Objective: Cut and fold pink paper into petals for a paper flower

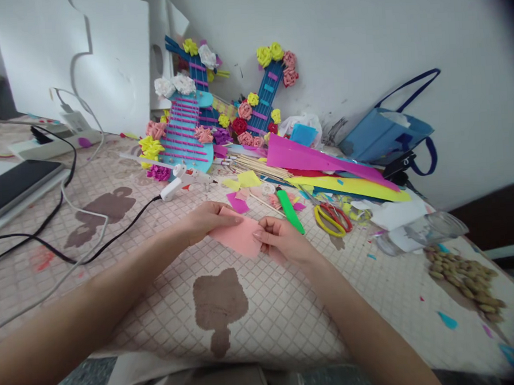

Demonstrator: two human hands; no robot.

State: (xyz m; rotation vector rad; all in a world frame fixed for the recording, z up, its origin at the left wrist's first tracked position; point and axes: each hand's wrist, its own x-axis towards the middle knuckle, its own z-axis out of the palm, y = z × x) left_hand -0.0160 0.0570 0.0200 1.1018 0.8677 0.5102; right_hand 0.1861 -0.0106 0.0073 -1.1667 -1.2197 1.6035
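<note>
Between my two hands, above the near middle of the table, is a piece of salmon-pink paper [237, 237]. My left hand [211, 221] pinches its upper left edge, thumb on top. My right hand [283, 237] grips the right side between thumb and fingers, and a bit of pink shows below those fingers. Just beyond the hands lie yellow paper pieces [248, 179] and a magenta paper piece [238, 202]. A green cutter [289, 211] rests right behind my right hand. Left of these, a white glue gun [183, 180] lies with its black cord trailing left.
Yellow-handled scissors [328, 222] and red-handled scissors [342, 215] lie to the right, near a glass jar [423, 232] on its side and a nut pile [463, 276]. Flower-decorated paper crafts [185, 130] lean at the back. A phone [19, 186] and cables occupy the left.
</note>
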